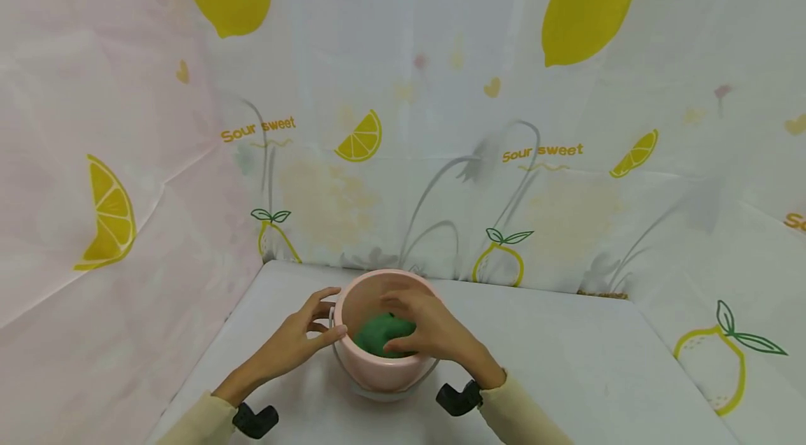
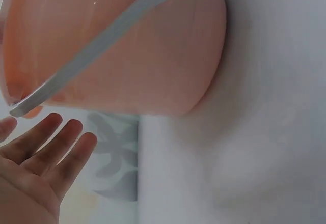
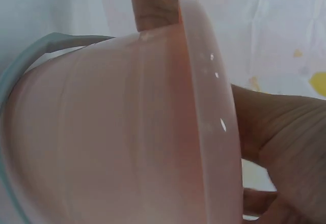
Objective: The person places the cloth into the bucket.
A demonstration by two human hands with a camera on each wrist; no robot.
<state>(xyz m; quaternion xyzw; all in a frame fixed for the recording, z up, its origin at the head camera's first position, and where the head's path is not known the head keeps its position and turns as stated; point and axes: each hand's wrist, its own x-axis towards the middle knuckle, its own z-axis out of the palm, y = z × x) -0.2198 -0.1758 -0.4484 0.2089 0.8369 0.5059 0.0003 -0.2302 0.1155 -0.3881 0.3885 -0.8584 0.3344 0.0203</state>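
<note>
A pink bucket [image 1: 384, 373] with a grey handle [image 2: 97, 51] stands on the white table, its handle hanging down at the front. Inside lies a rounded green thing [image 1: 378, 333]; its kind is not clear. My left hand [image 1: 296, 336] is at the bucket's left side, its thumb at the rim and its fingers spread and fairly straight along the outside. My right hand [image 1: 431, 326] reaches over the right rim into the bucket. Its thumb and forefinger are spread apart over the green thing, and its other fingers are partly hidden.
The white tabletop [image 1: 554, 361] extends on both sides of the bucket. A lemon-printed cloth [image 1: 403, 214] hangs behind the table and along its sides. Black wrist devices [image 1: 255, 422] sit at both sleeves.
</note>
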